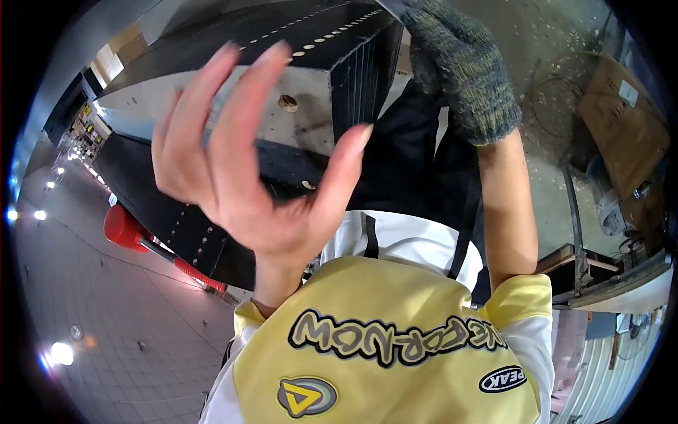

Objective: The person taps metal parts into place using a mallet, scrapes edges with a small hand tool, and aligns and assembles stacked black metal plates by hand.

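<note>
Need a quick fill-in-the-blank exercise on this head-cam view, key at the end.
1. The right hand is covered by a knitted ____.
2. The left hand, over the pale-ended block, wears nothing: it is ____.
3. The front of the shirt is mostly ____ in colour.
4. The rounded end of the bar at picture left is coloured ____.

Missing words: glove; bare; yellow; red.

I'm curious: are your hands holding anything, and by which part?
The left hand is empty; whether the gloved right hand holds anything can't be told.
</note>
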A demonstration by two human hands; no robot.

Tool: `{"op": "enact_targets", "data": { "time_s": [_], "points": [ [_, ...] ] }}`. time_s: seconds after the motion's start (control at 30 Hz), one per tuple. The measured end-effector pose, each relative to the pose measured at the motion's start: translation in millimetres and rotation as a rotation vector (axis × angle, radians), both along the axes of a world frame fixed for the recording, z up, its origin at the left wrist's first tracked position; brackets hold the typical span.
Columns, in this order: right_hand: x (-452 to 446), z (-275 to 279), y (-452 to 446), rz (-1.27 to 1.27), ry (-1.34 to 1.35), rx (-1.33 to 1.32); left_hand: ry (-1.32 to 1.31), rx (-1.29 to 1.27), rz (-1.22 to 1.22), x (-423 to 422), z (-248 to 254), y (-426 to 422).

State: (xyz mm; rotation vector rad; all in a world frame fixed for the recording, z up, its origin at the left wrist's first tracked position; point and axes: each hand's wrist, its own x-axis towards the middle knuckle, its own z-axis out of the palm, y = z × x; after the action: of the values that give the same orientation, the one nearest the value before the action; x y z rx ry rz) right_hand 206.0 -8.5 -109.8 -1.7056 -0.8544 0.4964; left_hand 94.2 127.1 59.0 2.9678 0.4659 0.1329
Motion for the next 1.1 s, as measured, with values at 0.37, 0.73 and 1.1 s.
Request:
{"op": "enact_targets", "data": {
  "time_s": [0.37,0.73,1.1],
  "points": [
    [16.4,32.5,-12.1,-0.296,1.139,-0.113,-0.002,-0.053,0.059,1.7,-32.6,4.0],
    [6.7,63.5,-25.1,0.026,0.349,-0.012,-0.047,-0.089,0.011,-1.0,-39.0,12.8],
    [-1.4,64.5,-27.8,0.021,0.383,-0.013,-0.057,-0.163,0.043,-0.6,-39.8,12.7]
  ]
}}
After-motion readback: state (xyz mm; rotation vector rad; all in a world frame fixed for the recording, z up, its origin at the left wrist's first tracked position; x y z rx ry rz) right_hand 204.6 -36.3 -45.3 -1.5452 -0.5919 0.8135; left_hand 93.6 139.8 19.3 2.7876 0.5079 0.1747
